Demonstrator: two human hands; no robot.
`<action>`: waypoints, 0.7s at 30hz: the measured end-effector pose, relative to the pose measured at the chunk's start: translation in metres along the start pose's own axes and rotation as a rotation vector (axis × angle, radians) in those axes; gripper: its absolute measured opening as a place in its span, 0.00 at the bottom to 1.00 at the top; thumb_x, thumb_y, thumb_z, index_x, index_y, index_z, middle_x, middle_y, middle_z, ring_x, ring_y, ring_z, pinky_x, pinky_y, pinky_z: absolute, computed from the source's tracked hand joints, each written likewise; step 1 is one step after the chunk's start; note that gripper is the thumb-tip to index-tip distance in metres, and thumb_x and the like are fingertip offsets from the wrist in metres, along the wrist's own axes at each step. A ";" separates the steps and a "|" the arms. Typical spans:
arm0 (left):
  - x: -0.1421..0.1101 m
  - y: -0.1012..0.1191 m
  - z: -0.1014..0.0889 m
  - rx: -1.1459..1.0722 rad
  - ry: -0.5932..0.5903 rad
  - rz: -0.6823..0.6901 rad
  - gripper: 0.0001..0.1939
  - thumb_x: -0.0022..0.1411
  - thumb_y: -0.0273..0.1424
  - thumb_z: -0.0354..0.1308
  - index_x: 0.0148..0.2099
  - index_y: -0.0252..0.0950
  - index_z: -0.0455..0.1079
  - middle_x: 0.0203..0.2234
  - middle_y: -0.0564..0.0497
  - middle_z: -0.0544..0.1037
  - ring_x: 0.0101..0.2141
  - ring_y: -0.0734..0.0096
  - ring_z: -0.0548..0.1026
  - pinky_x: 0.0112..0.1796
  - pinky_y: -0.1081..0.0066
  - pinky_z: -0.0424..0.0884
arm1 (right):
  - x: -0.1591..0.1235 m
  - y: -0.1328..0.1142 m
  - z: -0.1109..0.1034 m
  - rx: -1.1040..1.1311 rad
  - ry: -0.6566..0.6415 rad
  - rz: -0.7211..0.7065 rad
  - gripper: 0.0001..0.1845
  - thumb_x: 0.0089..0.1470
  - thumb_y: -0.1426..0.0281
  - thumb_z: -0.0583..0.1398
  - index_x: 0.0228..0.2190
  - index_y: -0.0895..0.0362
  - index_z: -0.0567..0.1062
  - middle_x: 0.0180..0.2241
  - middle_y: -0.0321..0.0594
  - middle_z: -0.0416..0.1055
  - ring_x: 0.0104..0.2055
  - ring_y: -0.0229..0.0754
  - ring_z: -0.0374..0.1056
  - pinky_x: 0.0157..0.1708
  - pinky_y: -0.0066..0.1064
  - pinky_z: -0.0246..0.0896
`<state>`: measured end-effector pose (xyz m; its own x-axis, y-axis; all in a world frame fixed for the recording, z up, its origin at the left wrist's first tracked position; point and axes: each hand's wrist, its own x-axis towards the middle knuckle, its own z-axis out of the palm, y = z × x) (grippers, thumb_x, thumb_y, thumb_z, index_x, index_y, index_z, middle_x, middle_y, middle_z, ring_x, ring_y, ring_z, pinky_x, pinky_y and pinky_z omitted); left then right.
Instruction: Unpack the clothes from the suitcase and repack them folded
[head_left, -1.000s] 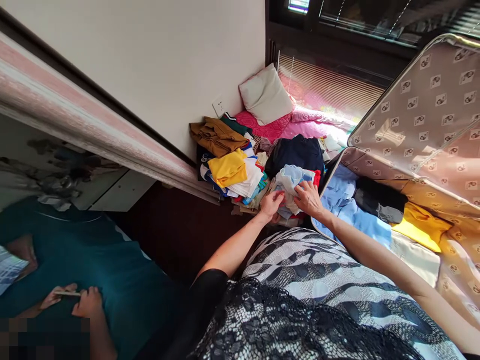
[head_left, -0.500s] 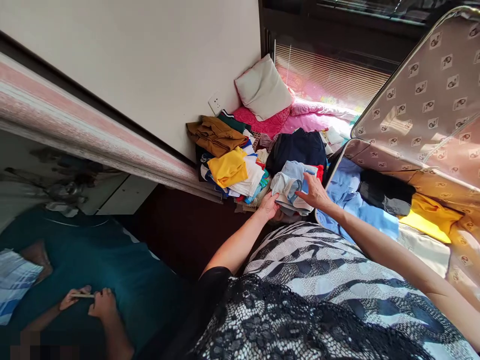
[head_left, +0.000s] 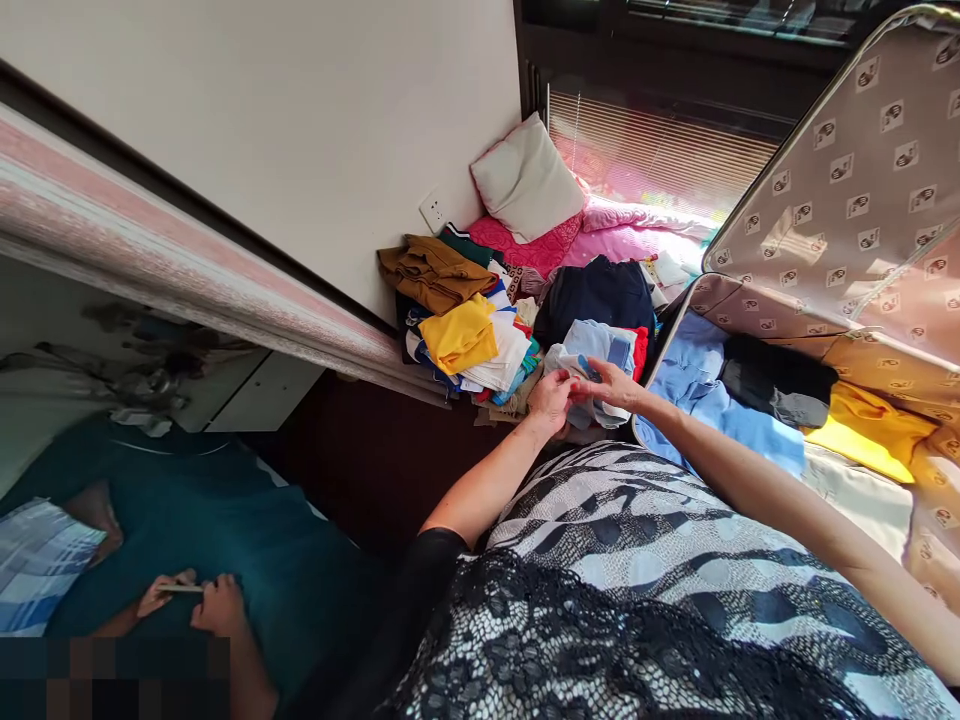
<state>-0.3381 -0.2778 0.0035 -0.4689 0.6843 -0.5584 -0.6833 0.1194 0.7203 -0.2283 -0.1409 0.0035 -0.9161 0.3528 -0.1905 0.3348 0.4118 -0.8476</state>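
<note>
Both my hands meet at a small stack of folded pale blue and white clothes (head_left: 596, 352) on the bed. My left hand (head_left: 553, 402) grips the stack's near left edge with curled fingers. My right hand (head_left: 609, 385) lies on the stack's near side, fingers pinching the cloth towards the left hand. Right beside the stack stands an open suitcase (head_left: 862, 200) with its patterned lid up. Inside lie folded light blue (head_left: 720, 415), black (head_left: 776, 378) and yellow (head_left: 870, 430) garments.
A pile of folded clothes, brown (head_left: 435, 272) and yellow (head_left: 459, 338) on top, lies against the wall. A dark navy garment (head_left: 596, 292), a white pillow (head_left: 527, 180) and pink bedding (head_left: 622, 235) lie behind. A mirror at left reflects a person in teal (head_left: 202, 530).
My hands have drawn together at the near edge of the pale stack; the right hand slid down from its top. The camera shifted slightly.
</note>
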 end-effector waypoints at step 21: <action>-0.003 0.144 0.025 0.696 -0.625 0.606 0.19 0.59 0.45 0.72 0.34 0.32 0.79 0.27 0.55 0.75 0.33 0.70 0.73 0.38 0.72 0.70 | -0.014 -0.090 -0.101 0.215 0.030 -0.168 0.48 0.37 0.43 0.80 0.53 0.58 0.83 0.42 0.45 0.82 0.46 0.53 0.77 0.49 0.43 0.75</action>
<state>-0.4212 -0.2448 0.1196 -0.1202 0.9844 0.1284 0.1176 -0.1143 0.9865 -0.2231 -0.0981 0.1320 -0.9468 0.3207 -0.0268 0.1216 0.2795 -0.9524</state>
